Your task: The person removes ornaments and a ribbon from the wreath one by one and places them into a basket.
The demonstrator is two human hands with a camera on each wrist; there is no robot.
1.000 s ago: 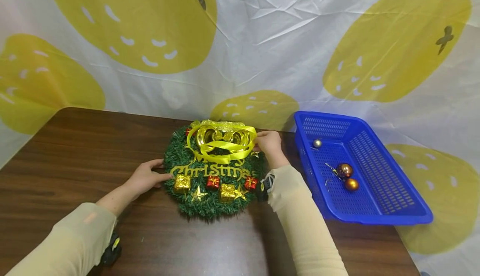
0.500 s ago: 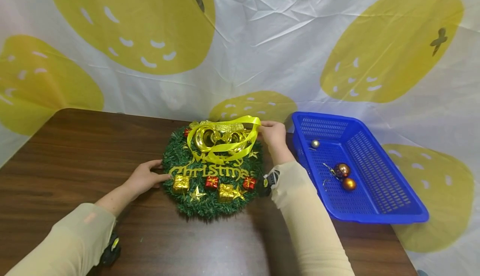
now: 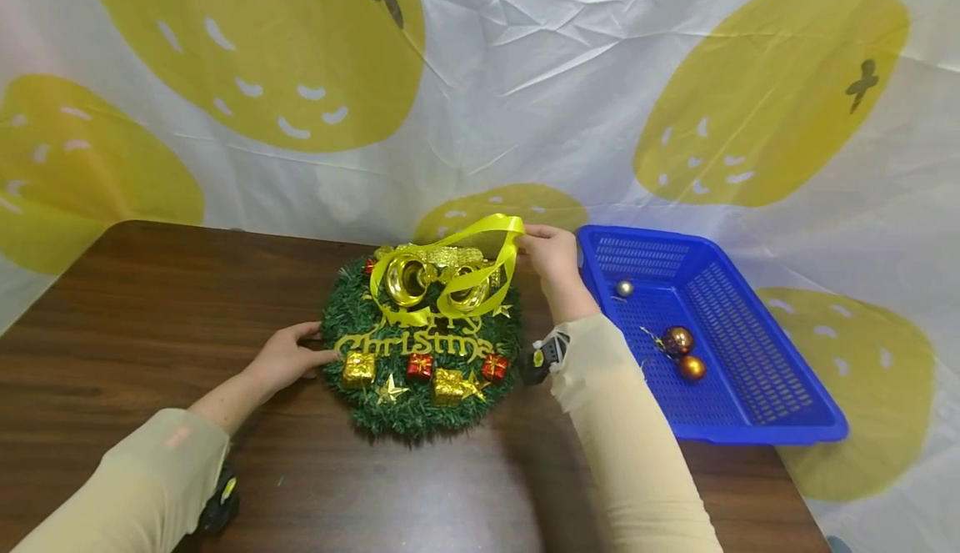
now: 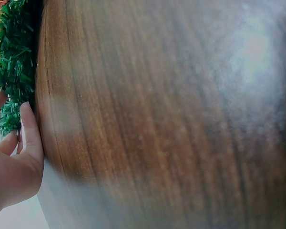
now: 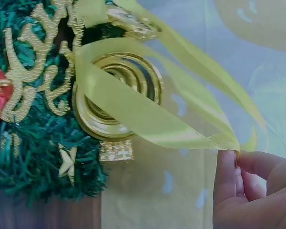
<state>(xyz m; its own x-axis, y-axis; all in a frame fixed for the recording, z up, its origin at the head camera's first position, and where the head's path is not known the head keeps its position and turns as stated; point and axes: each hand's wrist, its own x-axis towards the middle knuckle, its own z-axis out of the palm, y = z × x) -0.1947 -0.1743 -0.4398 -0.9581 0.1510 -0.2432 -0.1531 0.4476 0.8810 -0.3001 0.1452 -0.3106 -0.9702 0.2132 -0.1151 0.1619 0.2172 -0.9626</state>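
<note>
A green Christmas wreath (image 3: 408, 419) lies on the table, with gold "Merry Christmas" lettering (image 3: 420, 346), small gift boxes, stars and a pair of gold bells (image 3: 403, 283). At its left edge, my left hand (image 3: 287, 359) holds the wreath, thumb toward the front; in the left wrist view the fingertips (image 4: 28, 117) reach along the green tinsel (image 4: 16, 57). My right hand (image 3: 553, 259) pinches a looped yellow ribbon (image 3: 483, 226) beyond the wreath's upper right. In the right wrist view the ribbon (image 5: 181, 136) runs from the bell (image 5: 119, 95) to the pinching thumb and finger.
A blue plastic basket (image 3: 750, 434) stands to the right, close to my right forearm. Inside are two copper-coloured baubles (image 3: 685, 353) and a small pale gold one (image 3: 624, 289). A white curtain (image 3: 510, 119) with yellow fruit prints hangs behind the brown table (image 3: 165, 303).
My right hand has moved up and away from the wreath, drawing the yellow ribbon loop up and to the right off the bells. The left hand stays at the wreath's edge.
</note>
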